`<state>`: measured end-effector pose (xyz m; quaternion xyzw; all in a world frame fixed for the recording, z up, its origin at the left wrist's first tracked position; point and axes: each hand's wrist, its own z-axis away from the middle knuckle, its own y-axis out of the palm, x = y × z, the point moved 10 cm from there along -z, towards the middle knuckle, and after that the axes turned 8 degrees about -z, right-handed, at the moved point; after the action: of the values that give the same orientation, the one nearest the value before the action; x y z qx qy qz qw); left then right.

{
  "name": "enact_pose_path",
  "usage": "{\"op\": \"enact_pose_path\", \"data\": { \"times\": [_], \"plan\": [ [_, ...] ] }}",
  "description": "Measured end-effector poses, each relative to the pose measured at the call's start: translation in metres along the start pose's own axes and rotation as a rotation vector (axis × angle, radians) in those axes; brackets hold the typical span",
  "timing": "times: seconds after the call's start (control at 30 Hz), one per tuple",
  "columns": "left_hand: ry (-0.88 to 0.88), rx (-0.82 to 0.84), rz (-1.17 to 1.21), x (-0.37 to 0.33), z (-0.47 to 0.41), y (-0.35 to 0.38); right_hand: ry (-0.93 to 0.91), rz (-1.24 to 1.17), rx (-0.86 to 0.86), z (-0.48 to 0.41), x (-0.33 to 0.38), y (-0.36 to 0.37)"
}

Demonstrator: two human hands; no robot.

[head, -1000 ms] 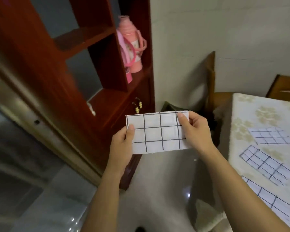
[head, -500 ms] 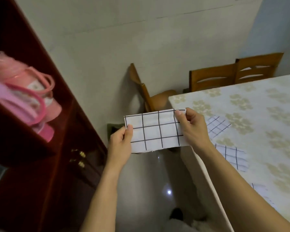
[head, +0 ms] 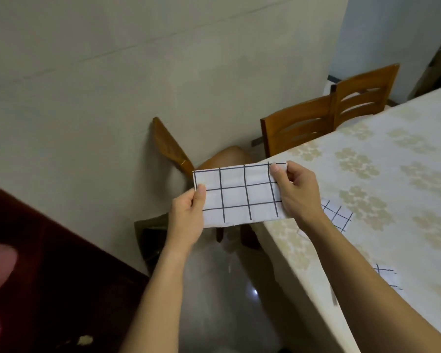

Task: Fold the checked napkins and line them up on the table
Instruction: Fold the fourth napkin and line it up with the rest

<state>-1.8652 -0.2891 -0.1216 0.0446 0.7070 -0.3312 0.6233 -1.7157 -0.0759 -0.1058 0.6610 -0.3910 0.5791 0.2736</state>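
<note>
Pinching napkin (head: 239,197) ends: left fingers (head: 201,197); right fingers (head: 275,174).

Dim indoor light; edges bowed, corners blurred.

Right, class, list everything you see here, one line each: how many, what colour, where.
held napkin: one, white with black checks, in the air between both grips
napkins on table: two partly hidden, white with black checks, by the right arm
table: one, cream flowered cloth, right side
chairs: three, brown wood, two behind the table, one by the wall
cabinet: one, dark red, lower left
left grip: one, bare, pinches the napkin's left end
right grip: one, bare, pinches the napkin's right end
</note>
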Motion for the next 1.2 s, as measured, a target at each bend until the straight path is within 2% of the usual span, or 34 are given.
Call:
{"op": "enact_pose_path", "data": {
  "times": [0.13, 0.3, 0.43, 0.57, 0.73, 0.9, 1.1, 1.2],
  "plan": [
    [-0.037, 0.175, 0.091, 0.01, -0.067, 0.037, 0.093, -0.007, -0.171, -0.035, -0.028, -0.005],
    [-0.008, 0.469, 0.187, -0.005, -0.145, 0.085, 0.134, 0.012, -0.437, -0.079, -0.04, -0.018],
    [0.014, 0.538, 0.221, -0.016, -0.202, 0.114, 0.135, -0.014, -0.593, -0.1, -0.045, -0.027],
    [0.058, 0.589, 0.258, -0.035, -0.242, 0.15, 0.148, -0.076, -0.602, -0.101, -0.061, -0.036],
    [0.024, 0.564, 0.261, -0.042, -0.293, 0.213, 0.297, -0.129, -0.405, -0.115, -0.093, -0.05],
    [-0.169, 0.775, 0.187, -0.006, -0.294, 0.293, 0.388, -0.189, -0.575, -0.132, -0.152, -0.073],
    [-0.155, 0.857, -0.053, 0.053, -0.301, 0.352, 0.619, -0.167, -0.663, -0.114, -0.251, -0.068],
    [-0.055, 0.968, -0.232, 0.074, -0.302, 0.378, 0.704, -0.098, -0.75, -0.09, -0.282, -0.06]
  ]
}}
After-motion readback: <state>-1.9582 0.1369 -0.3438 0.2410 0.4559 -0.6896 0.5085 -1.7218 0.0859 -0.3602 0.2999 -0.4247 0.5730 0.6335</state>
